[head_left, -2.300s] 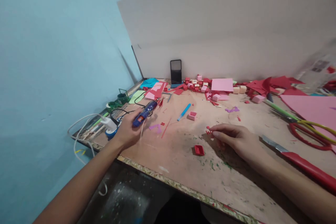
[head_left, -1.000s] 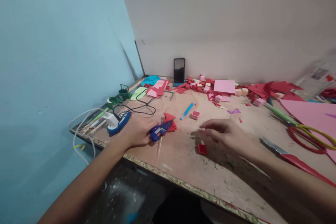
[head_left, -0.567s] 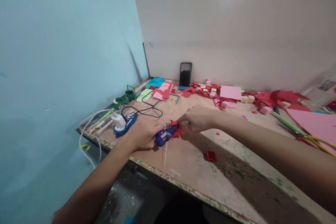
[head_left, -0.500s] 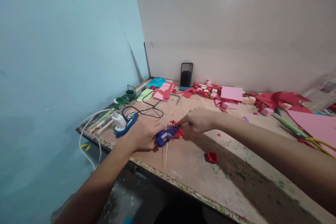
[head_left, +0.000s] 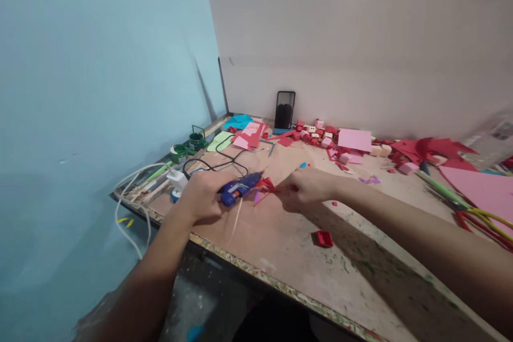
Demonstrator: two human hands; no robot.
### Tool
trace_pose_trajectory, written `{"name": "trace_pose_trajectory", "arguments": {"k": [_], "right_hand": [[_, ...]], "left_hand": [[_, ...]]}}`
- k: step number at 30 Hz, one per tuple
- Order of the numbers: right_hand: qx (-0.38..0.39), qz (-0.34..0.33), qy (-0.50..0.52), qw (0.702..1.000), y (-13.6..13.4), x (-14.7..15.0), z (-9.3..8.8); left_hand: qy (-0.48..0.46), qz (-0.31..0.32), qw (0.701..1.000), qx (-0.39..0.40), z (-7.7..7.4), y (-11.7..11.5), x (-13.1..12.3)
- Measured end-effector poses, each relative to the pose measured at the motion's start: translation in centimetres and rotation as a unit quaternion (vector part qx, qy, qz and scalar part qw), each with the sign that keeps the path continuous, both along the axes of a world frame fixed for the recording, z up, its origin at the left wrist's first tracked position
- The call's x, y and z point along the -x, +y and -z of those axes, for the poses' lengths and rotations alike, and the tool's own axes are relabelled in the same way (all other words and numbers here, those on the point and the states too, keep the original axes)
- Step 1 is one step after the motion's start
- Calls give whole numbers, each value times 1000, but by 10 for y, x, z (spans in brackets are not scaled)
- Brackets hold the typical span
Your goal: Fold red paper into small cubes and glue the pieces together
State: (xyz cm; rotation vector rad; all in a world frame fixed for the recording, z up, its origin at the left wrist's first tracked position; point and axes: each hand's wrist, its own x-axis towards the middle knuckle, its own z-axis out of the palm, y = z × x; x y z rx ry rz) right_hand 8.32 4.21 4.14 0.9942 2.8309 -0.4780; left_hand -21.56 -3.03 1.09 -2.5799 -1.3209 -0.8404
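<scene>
My left hand [head_left: 208,195] is closed around a blue glue gun [head_left: 239,189], its nozzle angled up and to the right. A pale glue stick or strand hangs below the gun. My right hand [head_left: 301,188] pinches the edge of a crumpled piece of red paper [head_left: 264,186] just right of the nozzle. A purple scrap shows under that paper. The tip of a small blue thing [head_left: 303,164] shows above my right hand; I cannot tell whether the hand holds it. A small red open paper box [head_left: 324,239] lies nearer me.
A phone [head_left: 285,110] stands against the white board. Red and pink cubes [head_left: 326,141], paper sheets [head_left: 355,140] and scissors [head_left: 460,204] lie along the back and right. On the left are a charger [head_left: 177,179], cables and green tape rolls [head_left: 196,141].
My left hand has drawn the glue gun left and slightly up, away from the red paper. The paper has shifted and looks lifted toward my right hand, and the blue tip has come into view.
</scene>
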Motion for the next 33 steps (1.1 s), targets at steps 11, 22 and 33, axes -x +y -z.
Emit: {"name": "trace_pose_trajectory", "arguments": {"k": [11, 22, 33], "right_hand": [[-84, 93, 47, 991, 9, 8, -10], [-77, 70, 73, 992, -43, 6, -1], [-40, 97, 55, 993, -35, 20, 22]], "left_hand": [[-106, -49, 993, -25, 7, 5, 10], [100, -82, 983, 131, 0, 9, -10], [97, -81, 984, 124, 3, 10, -12]]}}
